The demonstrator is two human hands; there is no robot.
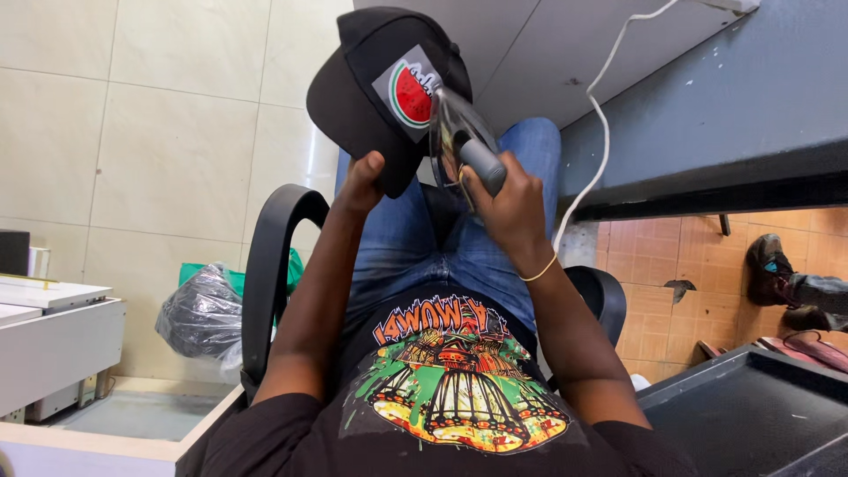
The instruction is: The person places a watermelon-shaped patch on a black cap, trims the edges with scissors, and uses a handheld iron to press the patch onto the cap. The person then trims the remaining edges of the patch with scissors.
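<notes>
— Inspector, what clothing was recorded on the person?

— A black short-sleeved T-shirt (442,415), with a large printed graphic across the chest in green, orange, red and white. The design showed a domed, ribbed structure with dripping green shapes around it and a band of lettering beside it.

— And below the shirt?

— Blue denim jeans (415,247), mid-wash, with lighter fading along the thighs and creasing at the lap.

— Any accessories?

— One thin yellowish band (541,268) circled the right wrist. The arms were bare from the sleeve hems down. Footwear was not visible.
</notes>
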